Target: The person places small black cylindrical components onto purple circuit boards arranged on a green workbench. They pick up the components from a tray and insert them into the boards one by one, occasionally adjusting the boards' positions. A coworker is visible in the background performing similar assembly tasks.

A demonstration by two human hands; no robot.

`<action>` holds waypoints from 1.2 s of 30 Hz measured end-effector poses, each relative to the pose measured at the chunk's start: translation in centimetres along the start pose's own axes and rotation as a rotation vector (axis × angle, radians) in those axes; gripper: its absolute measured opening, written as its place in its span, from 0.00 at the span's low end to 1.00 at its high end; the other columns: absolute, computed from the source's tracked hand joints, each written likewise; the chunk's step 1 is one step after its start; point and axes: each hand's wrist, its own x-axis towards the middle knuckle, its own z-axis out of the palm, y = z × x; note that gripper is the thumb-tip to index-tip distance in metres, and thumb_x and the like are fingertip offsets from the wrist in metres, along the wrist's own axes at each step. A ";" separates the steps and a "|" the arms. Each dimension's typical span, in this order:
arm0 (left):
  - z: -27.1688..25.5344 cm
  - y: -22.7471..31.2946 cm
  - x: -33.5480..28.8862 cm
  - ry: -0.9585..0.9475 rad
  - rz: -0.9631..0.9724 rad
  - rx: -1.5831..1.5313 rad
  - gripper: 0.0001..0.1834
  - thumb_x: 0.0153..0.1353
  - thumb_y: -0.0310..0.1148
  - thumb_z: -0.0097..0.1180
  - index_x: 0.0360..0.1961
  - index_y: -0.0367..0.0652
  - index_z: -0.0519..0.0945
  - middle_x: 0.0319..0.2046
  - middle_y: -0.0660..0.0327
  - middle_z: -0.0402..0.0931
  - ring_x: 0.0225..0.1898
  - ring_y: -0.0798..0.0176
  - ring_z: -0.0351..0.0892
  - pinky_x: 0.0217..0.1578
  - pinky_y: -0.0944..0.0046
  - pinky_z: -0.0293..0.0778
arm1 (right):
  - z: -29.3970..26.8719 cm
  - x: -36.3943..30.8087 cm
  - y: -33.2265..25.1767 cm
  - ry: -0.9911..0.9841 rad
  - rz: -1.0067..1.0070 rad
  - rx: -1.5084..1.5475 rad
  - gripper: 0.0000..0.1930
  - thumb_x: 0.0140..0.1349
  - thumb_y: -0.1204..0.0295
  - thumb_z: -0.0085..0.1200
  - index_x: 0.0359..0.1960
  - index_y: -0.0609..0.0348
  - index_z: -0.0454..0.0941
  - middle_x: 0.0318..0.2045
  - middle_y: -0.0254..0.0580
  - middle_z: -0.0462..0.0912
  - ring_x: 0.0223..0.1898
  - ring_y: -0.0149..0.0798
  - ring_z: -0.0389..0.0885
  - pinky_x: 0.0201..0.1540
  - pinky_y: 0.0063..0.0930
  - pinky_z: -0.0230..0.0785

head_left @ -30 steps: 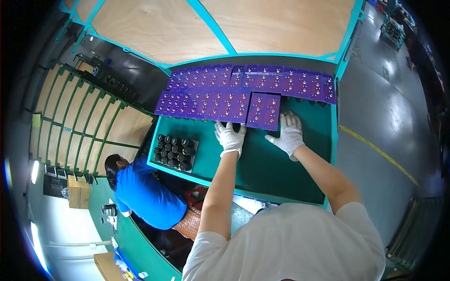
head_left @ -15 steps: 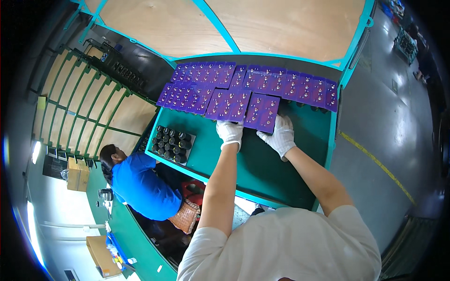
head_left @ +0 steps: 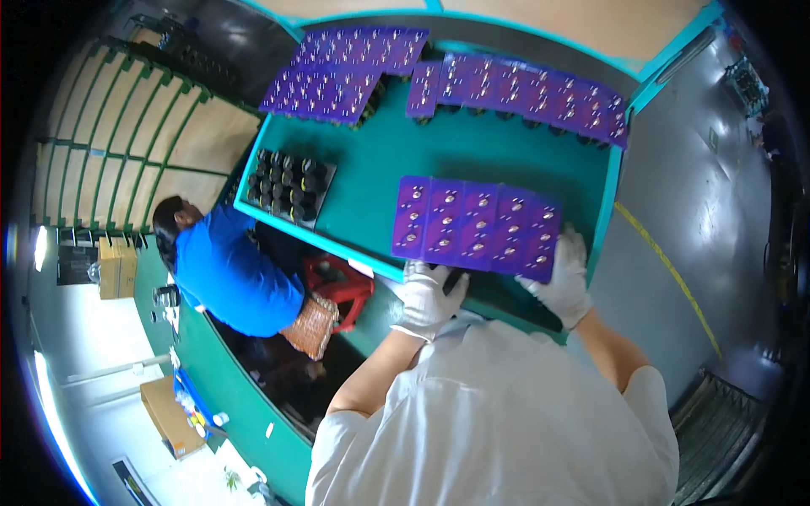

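A block of several purple boards (head_left: 477,221), dotted with shiny metal parts, sits close to me over the green tabletop. My right hand (head_left: 561,282), in a white glove, wraps round the block's near right corner, its thumb at the near edge and fingers along the right side. At the near left edge is my left hand (head_left: 428,299), also gloved, its thumb spread away from the fingers; the fingertips meet the edge and are partly hidden. Farther off stand more purple boards, a left group (head_left: 337,76) and a right row (head_left: 531,93), with dark parts beneath them.
Black cylinders (head_left: 287,181) stand on a small tray at the table's left. The turquoise table rim (head_left: 337,244) runs along the near left side. A person in blue (head_left: 232,274) sits left of it, beside a red stool (head_left: 337,291). A wooden panel (head_left: 548,21) rises behind.
The block of boards has come away from the far rows toward me, leaving a gap there. Both hands moved nearer my body with it, and the left thumb has spread. My view has shifted too.
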 end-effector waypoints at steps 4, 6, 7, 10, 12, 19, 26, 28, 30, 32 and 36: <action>-1.3 -2.0 -4.5 0.078 -0.059 -0.118 0.05 0.49 0.27 0.64 0.23 0.35 0.82 0.40 0.43 0.78 0.43 0.38 0.78 0.45 0.48 0.73 | 0.8 -0.6 0.5 0.046 -0.068 -0.057 0.48 0.47 0.46 0.65 0.62 0.65 0.59 0.59 0.63 0.65 0.65 0.65 0.57 0.68 0.59 0.46; -2.2 -4.1 -5.6 0.218 -0.020 -0.042 0.06 0.50 0.26 0.62 0.29 0.36 0.81 0.40 0.45 0.79 0.42 0.41 0.79 0.45 0.47 0.74 | 1.1 -0.6 0.8 0.009 -0.052 -0.013 0.49 0.47 0.46 0.64 0.63 0.65 0.57 0.60 0.63 0.64 0.66 0.65 0.57 0.68 0.57 0.46; -2.4 -6.0 -6.2 0.229 -0.010 -0.020 0.08 0.50 0.28 0.63 0.32 0.37 0.81 0.44 0.45 0.77 0.46 0.41 0.76 0.49 0.46 0.71 | 0.8 -0.5 0.9 -0.037 -0.030 0.030 0.49 0.48 0.45 0.64 0.64 0.65 0.57 0.60 0.63 0.64 0.66 0.65 0.57 0.68 0.56 0.46; -3.5 -8.1 -5.5 0.201 -0.012 0.240 0.18 0.51 0.36 0.65 0.42 0.41 0.79 0.57 0.45 0.68 0.58 0.39 0.66 0.59 0.42 0.61 | -0.6 -0.3 0.4 -0.156 0.004 -0.144 0.50 0.49 0.40 0.60 0.64 0.67 0.59 0.61 0.60 0.65 0.67 0.60 0.57 0.70 0.52 0.45; -3.6 -9.4 -4.6 0.132 0.005 0.312 0.28 0.51 0.50 0.65 0.48 0.42 0.78 0.59 0.44 0.65 0.62 0.38 0.62 0.61 0.38 0.57 | -1.4 -0.6 0.4 -0.184 -0.059 -0.441 0.49 0.50 0.38 0.57 0.62 0.68 0.61 0.61 0.58 0.67 0.67 0.57 0.58 0.70 0.51 0.44; -3.1 -10.5 2.1 -0.177 0.210 0.277 0.44 0.52 0.64 0.57 0.60 0.39 0.70 0.61 0.40 0.64 0.64 0.36 0.61 0.63 0.39 0.57 | 0.4 0.1 0.2 -0.111 -0.018 -0.403 0.50 0.49 0.35 0.56 0.63 0.65 0.61 0.60 0.55 0.68 0.67 0.55 0.59 0.70 0.50 0.47; -1.8 -12.1 2.8 -0.188 0.294 0.270 0.43 0.56 0.65 0.49 0.62 0.41 0.69 0.61 0.40 0.65 0.65 0.38 0.63 0.65 0.42 0.56 | 1.3 0.3 -0.5 -0.097 0.016 -0.349 0.51 0.49 0.34 0.55 0.66 0.60 0.59 0.62 0.54 0.66 0.67 0.56 0.59 0.69 0.49 0.50; -1.9 -12.0 2.9 -0.189 0.294 0.256 0.43 0.57 0.65 0.48 0.62 0.41 0.70 0.61 0.40 0.66 0.65 0.38 0.63 0.65 0.42 0.56 | 1.2 0.5 -0.8 -0.096 0.030 -0.328 0.51 0.48 0.33 0.55 0.66 0.60 0.59 0.62 0.53 0.66 0.67 0.55 0.60 0.69 0.48 0.51; -2.1 -11.8 3.0 -0.198 0.288 0.240 0.42 0.57 0.65 0.48 0.61 0.41 0.70 0.61 0.40 0.65 0.65 0.38 0.63 0.65 0.42 0.56 | 1.2 0.6 -1.0 -0.105 0.046 -0.340 0.52 0.48 0.33 0.55 0.66 0.60 0.59 0.62 0.52 0.66 0.66 0.55 0.61 0.69 0.48 0.51; -1.8 -12.0 2.9 -0.194 0.273 0.243 0.42 0.56 0.64 0.49 0.61 0.41 0.70 0.61 0.40 0.65 0.65 0.38 0.63 0.65 0.42 0.56 | 1.3 0.6 -1.1 -0.124 0.060 -0.379 0.51 0.48 0.33 0.55 0.66 0.60 0.59 0.62 0.52 0.67 0.66 0.54 0.61 0.69 0.48 0.52; -1.9 -12.0 2.9 -0.201 0.264 0.219 0.42 0.56 0.64 0.50 0.61 0.41 0.71 0.61 0.39 0.65 0.64 0.38 0.63 0.65 0.42 0.57 | 1.2 0.7 -1.1 -0.115 0.067 -0.378 0.51 0.48 0.34 0.56 0.66 0.60 0.59 0.62 0.51 0.67 0.66 0.53 0.62 0.69 0.48 0.53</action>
